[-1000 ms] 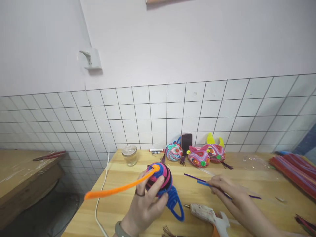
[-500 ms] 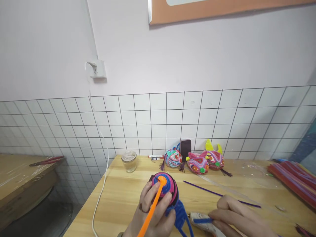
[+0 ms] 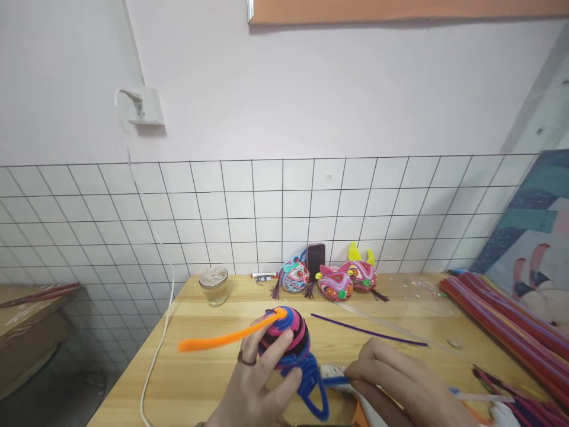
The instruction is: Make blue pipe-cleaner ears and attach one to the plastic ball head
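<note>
My left hand (image 3: 262,373) is wrapped round a ball of coiled pipe cleaners (image 3: 297,338) in blue, pink and black. From the ball's top, an orange pipe cleaner (image 3: 222,340) sticks out to the left. Flattened blue pipe-cleaner loops (image 3: 313,391) hang from its lower right side. Low on the right, my right hand (image 3: 395,379) has its fingers pinched on a short blue pipe cleaner (image 3: 334,381), which points left toward the loops. Just behind that piece lies a whitish tool (image 3: 332,371), perhaps a glue gun, mostly covered by the hand.
Finished pipe-cleaner figures (image 3: 335,282) and a phone (image 3: 316,261) stand by the tiled wall. A glass jar (image 3: 214,287) is at the back left, near a white cable (image 3: 156,350). A purple pipe cleaner (image 3: 368,331) lies mid-table; pipe-cleaner bundles (image 3: 502,320) lie at right.
The ball has turned in my left hand, so the orange pipe cleaner swings from pointing down toward me to pointing left. The right hand's blue piece is closer to the loops. The view has shifted right.
</note>
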Available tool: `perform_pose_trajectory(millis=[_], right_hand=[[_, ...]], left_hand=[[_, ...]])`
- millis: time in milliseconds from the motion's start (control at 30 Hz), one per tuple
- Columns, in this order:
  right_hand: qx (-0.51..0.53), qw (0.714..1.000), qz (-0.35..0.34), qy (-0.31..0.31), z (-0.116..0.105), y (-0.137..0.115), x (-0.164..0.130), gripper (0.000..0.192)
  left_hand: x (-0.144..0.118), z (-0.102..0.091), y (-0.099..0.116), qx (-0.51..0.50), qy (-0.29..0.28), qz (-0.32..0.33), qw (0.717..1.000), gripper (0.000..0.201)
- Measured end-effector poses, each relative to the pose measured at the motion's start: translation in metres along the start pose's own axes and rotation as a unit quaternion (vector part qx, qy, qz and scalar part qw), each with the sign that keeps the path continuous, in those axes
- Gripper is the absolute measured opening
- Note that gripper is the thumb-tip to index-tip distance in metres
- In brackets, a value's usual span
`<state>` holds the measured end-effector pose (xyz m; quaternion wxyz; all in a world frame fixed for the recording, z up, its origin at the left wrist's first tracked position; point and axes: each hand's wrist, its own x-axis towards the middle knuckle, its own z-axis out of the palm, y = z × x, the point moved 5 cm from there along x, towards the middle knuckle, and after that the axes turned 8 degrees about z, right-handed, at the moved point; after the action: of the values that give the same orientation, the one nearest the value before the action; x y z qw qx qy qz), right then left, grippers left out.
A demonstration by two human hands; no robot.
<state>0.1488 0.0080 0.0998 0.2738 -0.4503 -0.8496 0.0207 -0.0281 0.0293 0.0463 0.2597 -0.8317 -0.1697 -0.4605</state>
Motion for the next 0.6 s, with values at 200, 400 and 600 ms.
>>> perform_pose_trajectory(millis=[200, 400, 600], right_hand=[[-0.015, 1.0, 0.001, -0.009, 0.006, 0.007, 0.0, 0.014], [-0.049, 0.999, -0.007, -0.018, 0.008, 0.01, 0.0, 0.017], [-0.076, 0.996, -0.003, -0.038, 0.009, 0.01, 0.004, 0.015]], left_hand=[[0.015, -0.004, 0.006, -0.005, 0.002, 0.009, 1.0, 0.029], [0.021, -0.003, 0.011, -0.005, -0.002, 0.035, 0.999, 0.032], [0.021, -0.001, 0.004, -0.026, -0.012, -0.049, 0.998, 0.038]])
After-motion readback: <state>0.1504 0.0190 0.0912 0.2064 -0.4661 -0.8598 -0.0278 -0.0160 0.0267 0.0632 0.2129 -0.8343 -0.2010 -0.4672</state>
